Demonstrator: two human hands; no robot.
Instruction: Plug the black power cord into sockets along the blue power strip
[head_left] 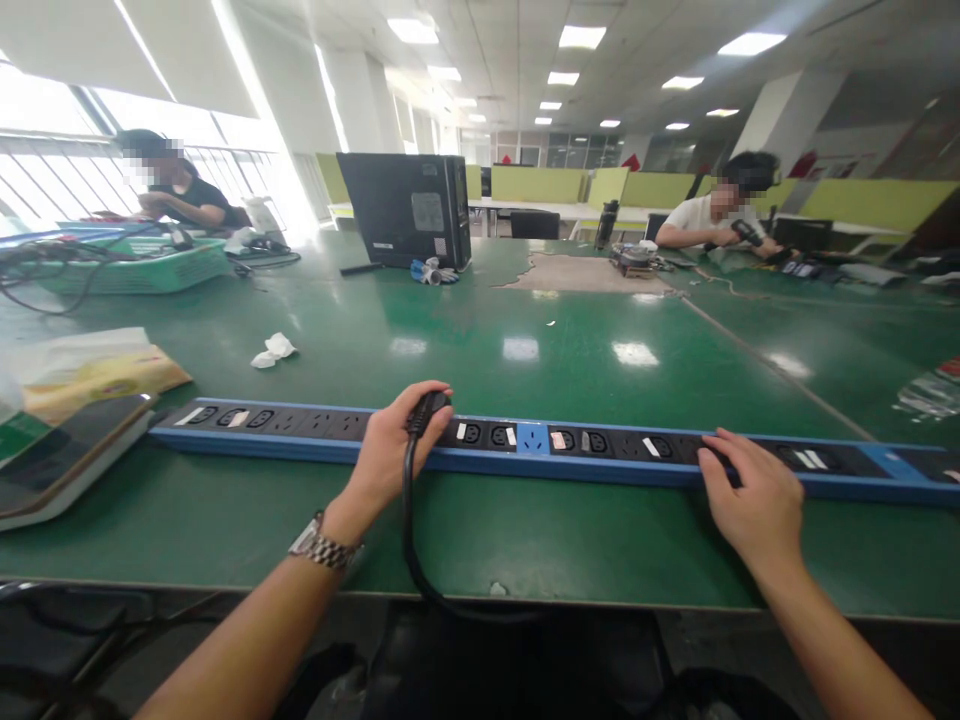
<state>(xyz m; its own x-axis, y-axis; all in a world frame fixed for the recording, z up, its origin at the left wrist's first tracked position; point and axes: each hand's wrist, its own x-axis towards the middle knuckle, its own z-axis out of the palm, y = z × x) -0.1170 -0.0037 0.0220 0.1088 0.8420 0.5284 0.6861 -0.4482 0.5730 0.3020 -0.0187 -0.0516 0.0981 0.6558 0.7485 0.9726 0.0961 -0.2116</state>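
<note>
A long blue-and-black power strip (532, 439) lies across the green table in front of me, with rows of sockets and small white labels on its face. My left hand (397, 440) is closed around a black power plug (427, 410) just over the strip, left of its middle. From the plug, a thick black cord (409, 520) hangs down past the table's front edge. Whether the plug's pins touch a socket is hidden. My right hand (754, 490) grips the strip further right, its thumb on the near side and its fingers over the top.
To the left are a tablet-like device (67, 450), a yellow packet (105, 375), crumpled tissue (274, 350) and a green basket (142, 262) of cables. A black computer case (405, 210) stands behind. Two people (191, 190) work across the table, one on each side.
</note>
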